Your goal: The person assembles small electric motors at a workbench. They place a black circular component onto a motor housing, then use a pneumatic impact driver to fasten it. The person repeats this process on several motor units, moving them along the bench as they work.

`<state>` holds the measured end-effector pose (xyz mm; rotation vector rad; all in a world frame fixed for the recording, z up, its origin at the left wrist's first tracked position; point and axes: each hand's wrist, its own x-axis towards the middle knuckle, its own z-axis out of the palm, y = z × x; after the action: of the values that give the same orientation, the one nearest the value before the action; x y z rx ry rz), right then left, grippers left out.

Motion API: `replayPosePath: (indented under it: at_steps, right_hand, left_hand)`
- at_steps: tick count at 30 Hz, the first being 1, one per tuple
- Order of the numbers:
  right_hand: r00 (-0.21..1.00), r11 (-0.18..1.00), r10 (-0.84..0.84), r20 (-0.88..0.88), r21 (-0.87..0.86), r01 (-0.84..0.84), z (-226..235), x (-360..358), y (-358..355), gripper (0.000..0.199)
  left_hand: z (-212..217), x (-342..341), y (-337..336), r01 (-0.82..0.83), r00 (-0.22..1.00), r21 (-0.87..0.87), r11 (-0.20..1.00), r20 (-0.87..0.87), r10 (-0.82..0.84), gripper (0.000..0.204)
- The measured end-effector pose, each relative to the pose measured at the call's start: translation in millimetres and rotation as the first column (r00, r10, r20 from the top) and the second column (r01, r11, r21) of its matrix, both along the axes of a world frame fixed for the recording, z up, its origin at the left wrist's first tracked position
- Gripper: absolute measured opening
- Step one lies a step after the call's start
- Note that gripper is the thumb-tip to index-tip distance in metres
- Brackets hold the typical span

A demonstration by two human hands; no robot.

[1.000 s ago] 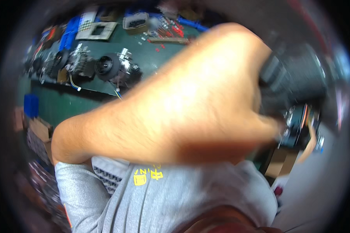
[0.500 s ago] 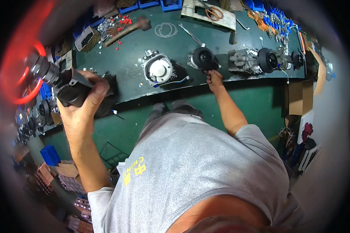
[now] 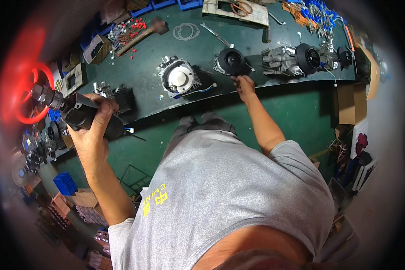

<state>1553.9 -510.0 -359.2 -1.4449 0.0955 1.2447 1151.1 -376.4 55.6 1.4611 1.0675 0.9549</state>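
Observation:
My left hand (image 3: 93, 126) is wrapped round a black air tool (image 3: 82, 110) with a metal coupling and a red coiled hose (image 3: 49, 74) at its end. It is raised over the bench's left front edge. At that edge my right hand (image 3: 245, 88) has its fingertips pressed together, just below a black fan wheel (image 3: 232, 61) mounted on a small metal unit; what they pinch, if anything, is too small to see. Between the hands lies an open round metal housing (image 3: 179, 77) with wires at its side. A finned metal part (image 3: 121, 99) sits beyond the tool.
Finned metal units with black fans (image 3: 283, 60) stand on the right of the green bench (image 3: 144, 85). Farther back are a wrench (image 3: 215, 34), gaskets (image 3: 186, 31), a hammer (image 3: 141, 38), red-capped wires (image 3: 129, 32) and scissors (image 3: 241, 8). A cardboard box (image 3: 352, 103) is at the right end.
The bench has shifted slightly left and up in view. My left hand has lowered a little with the air tool. My right hand stays by the fan wheel, fingers still together.

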Motion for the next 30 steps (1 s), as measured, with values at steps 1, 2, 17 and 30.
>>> replayPosePath:
  at_steps: [1, 2, 17, 30]
  right_hand:
    - [1.0, 1.0, -0.025, -0.006, -0.01, 0.025, 0, 0, 0, 0.009]
    - [1.0, 0.999, -0.028, -0.001, -0.016, 0.028, -1, 0, -1, 0.009]
    - [0.991, 0.992, -0.052, 0.127, -0.11, 0.066, 2, -1, 9, 0.005]
    - [0.859, 0.976, 0.195, 0.474, -0.178, -0.123, 1, -2, 14, 0.012]
  left_hand:
    - [-1, 0, 0, -0.003, 1.0, -0.003, 1.0, -0.001, 0.003, 0.028]
    - [-1, -1, 0, -0.003, 1.0, -0.005, 1.0, -0.001, 0.003, 0.028]
    - [-6, 2, 3, -0.014, 1.0, -0.023, 1.0, 0.007, 0.014, 0.031]
    - [-7, 4, 7, -0.01, 1.0, -0.036, 0.999, 0.016, 0.011, 0.032]
